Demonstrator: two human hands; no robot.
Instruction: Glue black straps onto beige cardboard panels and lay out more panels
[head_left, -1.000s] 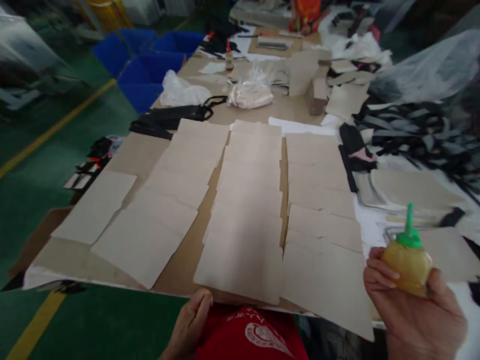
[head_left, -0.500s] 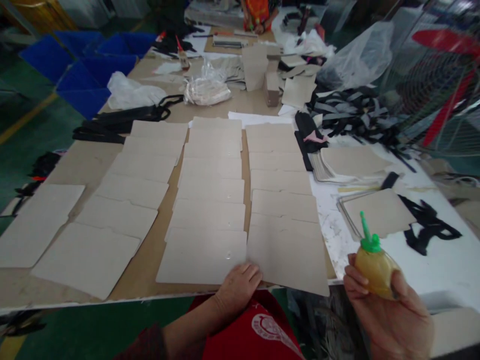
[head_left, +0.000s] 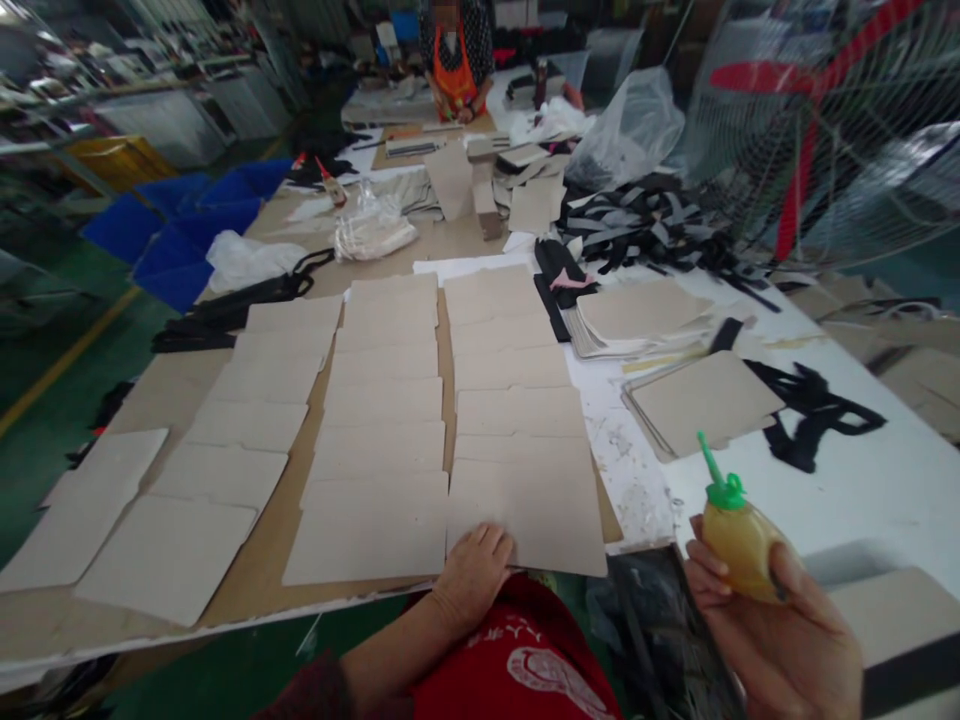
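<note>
My right hand (head_left: pixel 780 630) is closed around a small yellow squeeze bottle (head_left: pixel 739 535) with a green nozzle, held upright off the table's near right edge. My left hand (head_left: pixel 472 575) rests knuckles-up on the near edge of the table, its curled fingers on the nearest grey card sheets (head_left: pixel 525 510). Several grey card sheets (head_left: pixel 382 400) lie overlapping in rows on a brown board (head_left: pixel 277 520).
Stacks of grey cards (head_left: pixel 701 400) and black straps (head_left: pixel 814 420) lie on the white table to the right. Plastic bags (head_left: pixel 371 230), black strips and card stacks crowd the far end, where a person in an orange apron (head_left: pixel 454 60) works. Blue bins (head_left: pixel 176 225) stand at left, a fan (head_left: pixel 810 120) at right.
The view has swung up and to the right. My left hand came up from below the table edge onto the nearest card sheets. The bottle stays in my right hand.
</note>
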